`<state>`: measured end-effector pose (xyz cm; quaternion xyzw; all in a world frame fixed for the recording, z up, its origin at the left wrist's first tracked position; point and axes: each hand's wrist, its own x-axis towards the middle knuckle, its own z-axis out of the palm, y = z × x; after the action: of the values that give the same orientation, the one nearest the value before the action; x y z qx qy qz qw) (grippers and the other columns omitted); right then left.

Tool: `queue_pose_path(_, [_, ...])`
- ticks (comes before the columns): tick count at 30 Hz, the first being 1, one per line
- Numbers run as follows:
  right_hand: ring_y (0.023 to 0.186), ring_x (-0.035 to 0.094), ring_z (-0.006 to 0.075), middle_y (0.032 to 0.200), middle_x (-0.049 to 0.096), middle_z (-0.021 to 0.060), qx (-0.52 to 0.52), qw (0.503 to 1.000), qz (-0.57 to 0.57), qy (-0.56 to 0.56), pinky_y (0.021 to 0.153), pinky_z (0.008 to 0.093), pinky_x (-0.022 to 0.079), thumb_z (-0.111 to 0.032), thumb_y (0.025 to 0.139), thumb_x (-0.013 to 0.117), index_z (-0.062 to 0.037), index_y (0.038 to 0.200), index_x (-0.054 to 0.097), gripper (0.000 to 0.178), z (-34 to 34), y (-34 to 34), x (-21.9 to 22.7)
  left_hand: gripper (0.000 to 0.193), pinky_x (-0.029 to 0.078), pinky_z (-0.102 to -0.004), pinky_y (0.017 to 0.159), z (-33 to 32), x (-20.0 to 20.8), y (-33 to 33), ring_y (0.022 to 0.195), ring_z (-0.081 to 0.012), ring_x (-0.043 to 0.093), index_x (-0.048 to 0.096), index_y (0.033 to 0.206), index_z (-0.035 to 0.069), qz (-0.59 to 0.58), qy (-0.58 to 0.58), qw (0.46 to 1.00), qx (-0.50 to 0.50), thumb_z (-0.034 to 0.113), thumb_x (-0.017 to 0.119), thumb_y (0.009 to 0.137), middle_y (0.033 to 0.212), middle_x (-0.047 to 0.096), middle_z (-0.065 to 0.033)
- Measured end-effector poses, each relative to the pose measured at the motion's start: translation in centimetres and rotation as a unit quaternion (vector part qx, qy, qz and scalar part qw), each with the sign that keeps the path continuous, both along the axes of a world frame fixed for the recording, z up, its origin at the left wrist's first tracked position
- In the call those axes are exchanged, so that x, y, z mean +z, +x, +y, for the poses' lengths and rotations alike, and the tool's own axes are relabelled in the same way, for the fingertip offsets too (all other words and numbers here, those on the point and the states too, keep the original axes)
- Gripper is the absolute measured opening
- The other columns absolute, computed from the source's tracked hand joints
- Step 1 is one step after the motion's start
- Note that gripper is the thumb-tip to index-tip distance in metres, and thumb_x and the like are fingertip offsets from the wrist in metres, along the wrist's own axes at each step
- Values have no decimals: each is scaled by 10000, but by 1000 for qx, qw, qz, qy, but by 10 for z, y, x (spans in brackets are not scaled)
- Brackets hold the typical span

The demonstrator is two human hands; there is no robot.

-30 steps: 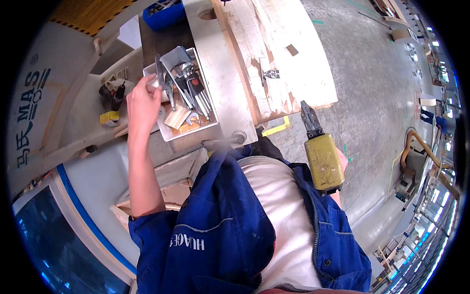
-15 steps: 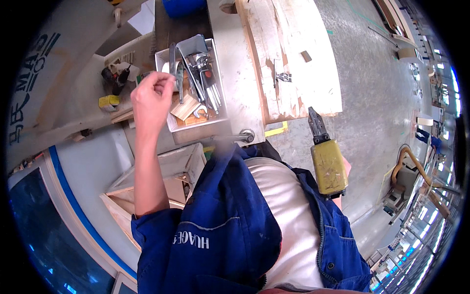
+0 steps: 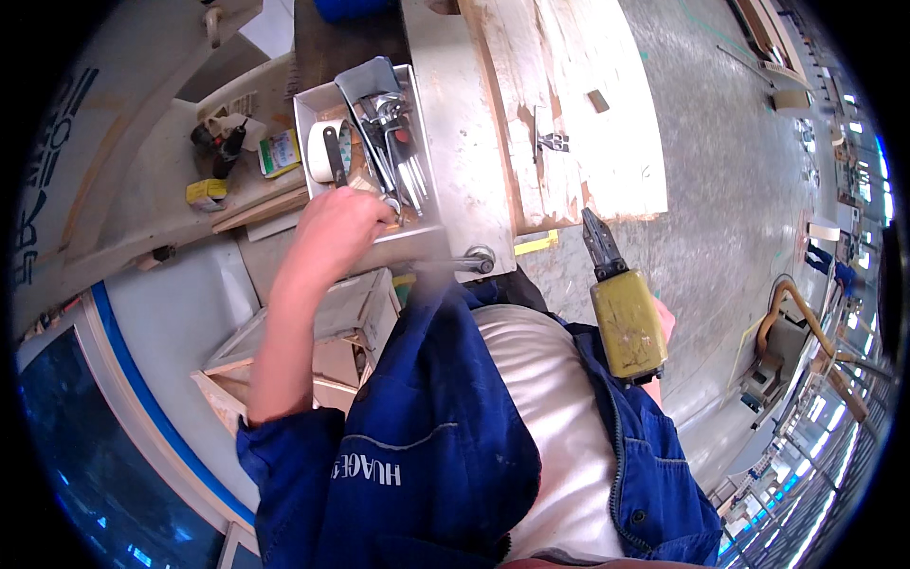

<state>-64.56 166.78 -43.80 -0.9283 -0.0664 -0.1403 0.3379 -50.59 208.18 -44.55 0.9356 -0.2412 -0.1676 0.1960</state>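
Observation:
My left hand [image 3: 336,232] is closed over the near side of a white box [image 3: 428,152] of tools. A slim dark bar-like tool [image 3: 334,156] with a rounded end stands out from its fingers; its lower part is hidden. Beside that tool lies a white tape roll [image 3: 318,156]. Metal wrenches and other hand tools [image 3: 396,133] fill the box's right side, with a grey pouch [image 3: 365,81] behind. At my right side, my right hand [image 3: 665,321] is wrapped round a yellow-bodied tool [image 3: 628,322] with a narrow dark nose; most of that hand is hidden behind it.
A worn pale board [image 3: 588,161] carries a small metal square-like tool [image 3: 552,142] and a small block [image 3: 596,100]. To the left, a shelf holds a drill [image 3: 227,152], a yellow carton [image 3: 206,193] and a green-white packet [image 3: 280,153]. A metal handle [image 3: 479,261] juts near my jacket.
My left hand has come nearer to me and slightly right, bringing the dark tool lower over the box. The tape roll shows more now. The yellow tool has shifted slightly left.

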Motion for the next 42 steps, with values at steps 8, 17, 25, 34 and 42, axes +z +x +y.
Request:
queue_pose_path(8, [740, 690, 314, 839, 703, 158, -1, 1000, -7, 10, 672, 379, 553, -114, 727, 703, 25, 941, 696, 255, -4, -9, 2, 146, 529, -422, 685, -17, -21, 38, 791, -282, 674, 719, 899, 136, -38, 82, 954, -287, 146, 595, 825, 851, 649, -72])
queue_pose_path(17, [662, 680, 299, 769, 672, 153, 25, 996, -91, 4, 590, 332, 543, -65, 707, 693, 55, 932, 684, 255, -3, 0, 7, 156, 518, -404, 657, -18, -7, 35, 787, -265, 662, 660, 995, 145, -36, 111, 947, -301, 184, 559, 882, 976, 630, -35])
queue_pose_path(25, [661, 680, 278, 769, 675, 129, 11, 995, -91, 35, 591, 322, 543, -59, 715, 697, 34, 952, 689, 255, 3, -1, 16, 182, 514, -395, 663, -26, -19, 43, 766, -259, 659, 675, 924, 121, -71, 103, 928, -350, 163, 517, 842, 934, 611, -66])
queue_pose_path(34, [763, 684, 268, 871, 705, 93, -89, 986, -24, 141, 704, 389, 540, -192, 820, 694, -51, 936, 697, 182, -24, -27, 43, 270, 520, -335, 698, -21, 39, 30, 785, -214, 665, 539, 1030, 35, 56, -120, 990, -50, 9, 703, 818, 877, 617, -89])
queue_pose_path(42, [897, 676, 243, 988, 703, 69, -97, 994, -23, -43, 790, 400, 525, -242, 870, 698, -99, 997, 700, 191, -21, -19, 28, 244, 595, -324, 807, -56, 53, 8, 892, -231, 698, 536, 1207, -36, 196, -658, 697, 205, 16, 554, 969, 1048, 664, -190])
